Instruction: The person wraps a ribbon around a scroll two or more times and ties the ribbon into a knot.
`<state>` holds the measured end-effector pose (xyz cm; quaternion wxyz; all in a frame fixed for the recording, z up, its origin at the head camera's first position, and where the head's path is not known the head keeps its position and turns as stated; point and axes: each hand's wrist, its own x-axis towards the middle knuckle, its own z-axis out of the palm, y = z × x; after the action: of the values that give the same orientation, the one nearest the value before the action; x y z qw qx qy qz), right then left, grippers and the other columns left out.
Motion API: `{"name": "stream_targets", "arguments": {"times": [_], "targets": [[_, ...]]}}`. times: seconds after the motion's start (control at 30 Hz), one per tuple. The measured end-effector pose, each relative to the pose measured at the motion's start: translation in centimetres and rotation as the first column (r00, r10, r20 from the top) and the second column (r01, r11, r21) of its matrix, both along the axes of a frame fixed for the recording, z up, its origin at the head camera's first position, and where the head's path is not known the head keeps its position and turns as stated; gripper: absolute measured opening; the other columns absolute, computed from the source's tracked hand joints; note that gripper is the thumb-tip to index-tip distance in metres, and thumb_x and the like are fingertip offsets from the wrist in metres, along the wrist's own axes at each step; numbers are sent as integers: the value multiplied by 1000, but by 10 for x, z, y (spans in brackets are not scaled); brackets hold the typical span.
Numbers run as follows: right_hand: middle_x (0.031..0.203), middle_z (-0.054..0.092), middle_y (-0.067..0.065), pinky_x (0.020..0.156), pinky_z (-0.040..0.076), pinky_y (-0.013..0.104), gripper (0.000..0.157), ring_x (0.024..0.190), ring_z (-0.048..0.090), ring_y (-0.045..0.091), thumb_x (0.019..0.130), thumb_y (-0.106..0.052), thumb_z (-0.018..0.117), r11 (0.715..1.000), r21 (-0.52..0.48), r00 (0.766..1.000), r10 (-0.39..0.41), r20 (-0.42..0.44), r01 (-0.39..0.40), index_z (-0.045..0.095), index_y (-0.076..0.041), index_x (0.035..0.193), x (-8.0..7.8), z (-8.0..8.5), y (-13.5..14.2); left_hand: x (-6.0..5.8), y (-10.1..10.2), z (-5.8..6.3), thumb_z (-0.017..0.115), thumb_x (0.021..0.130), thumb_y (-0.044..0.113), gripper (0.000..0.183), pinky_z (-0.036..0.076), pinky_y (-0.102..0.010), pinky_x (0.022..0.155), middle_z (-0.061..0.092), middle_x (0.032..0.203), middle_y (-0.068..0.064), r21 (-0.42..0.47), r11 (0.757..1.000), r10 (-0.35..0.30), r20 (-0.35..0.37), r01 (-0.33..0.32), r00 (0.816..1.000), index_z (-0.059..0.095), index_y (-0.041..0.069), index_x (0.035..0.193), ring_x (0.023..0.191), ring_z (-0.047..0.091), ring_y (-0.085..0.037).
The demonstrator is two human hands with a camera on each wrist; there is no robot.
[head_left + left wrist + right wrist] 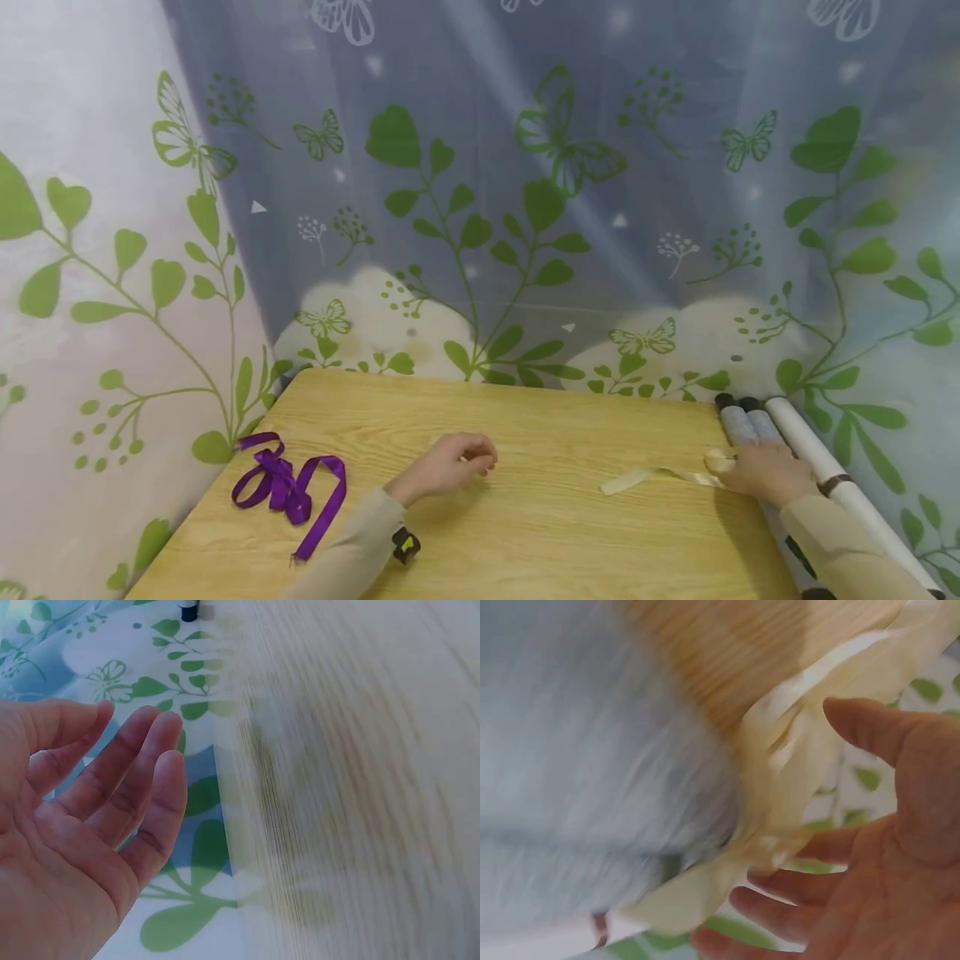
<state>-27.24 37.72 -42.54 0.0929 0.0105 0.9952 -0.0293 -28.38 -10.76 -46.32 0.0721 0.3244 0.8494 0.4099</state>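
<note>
My left hand (450,462) hovers over the middle of the wooden table, fingers loosely bent and holding nothing; its palm and relaxed fingers (169,795) show in the left wrist view. At the right edge, my right hand (772,471) reaches over a cream ribbon (628,481), which trails leftward across the tabletop. In the right wrist view, the right thumb and fingers (795,907) are spread apart, with fingertips at the bunched cream ribbon (780,772). Whether they press on it is blurred. A tangled purple ribbon (277,487) lies at the table's left side.
Two grey rolls (738,427) with black ends lie along the right edge of the table (540,533), beside a long white roll (806,437) with a brown band. Leaf-and-butterfly patterned curtains (480,250) stand behind and at the sides.
</note>
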Motion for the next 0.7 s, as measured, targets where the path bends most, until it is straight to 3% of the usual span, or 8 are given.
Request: {"name": "stream_targets", "arguments": {"times": [0.17, 0.4, 0.5, 0.57, 0.63, 0.7], "targets": [[124, 51, 39, 84, 41, 73, 70, 111, 48, 60, 90, -46, 61, 993, -10, 988, 112, -103, -114, 52, 16, 122, 2, -11, -25, 0, -10, 0, 51, 102, 16, 20, 52, -26, 79, 71, 101, -11, -1, 1000, 18, -27, -18, 999, 67, 4, 106, 90, 66, -19], [128, 52, 38, 91, 43, 66, 64, 118, 49, 54, 92, -35, 62, 976, -69, 965, 190, -182, -205, 52, 18, 126, 2, -17, -56, -1, -25, -1, 53, 101, 14, 19, 51, -27, 76, 71, 96, -10, -35, 998, 51, -91, -54, 995, 68, 3, 102, 85, 64, -17], [125, 55, 37, 92, 46, 62, 62, 115, 53, 53, 93, -32, 62, 964, -140, 965, 200, -172, -224, 51, 19, 127, 1, -19, -68, -1, -34, -2, 54, 100, 14, 17, 51, -29, 77, 71, 94, -8, -78, 992, 86, -130, -97, 988, 69, 4, 100, 83, 62, -12], [118, 59, 37, 88, 49, 59, 62, 103, 61, 48, 94, -30, 61, 950, -214, 968, 199, -153, -229, 48, 20, 129, 0, -21, -76, -1, -40, -2, 55, 100, 14, 18, 51, -30, 77, 71, 93, -7, -105, 987, 103, -144, -119, 984, 69, 5, 99, 83, 61, -10], [114, 63, 35, 81, 51, 55, 61, 88, 65, 39, 95, -28, 60, 932, -273, 967, 205, -149, -239, 48, 20, 130, 0, -24, -83, 0, -46, -1, 55, 100, 14, 18, 52, -31, 76, 71, 93, -8, -123, 984, 108, -140, -125, 984, 70, 4, 100, 83, 61, -11], [113, 64, 33, 81, 52, 54, 59, 86, 66, 36, 95, -27, 60, 916, -314, 965, 211, -155, -251, 48, 19, 131, 0, -27, -89, 1, -52, 0, 54, 100, 13, 19, 52, -33, 77, 71, 94, -9, -139, 982, 108, -139, -128, 984, 70, 3, 100, 84, 63, -14]]}}
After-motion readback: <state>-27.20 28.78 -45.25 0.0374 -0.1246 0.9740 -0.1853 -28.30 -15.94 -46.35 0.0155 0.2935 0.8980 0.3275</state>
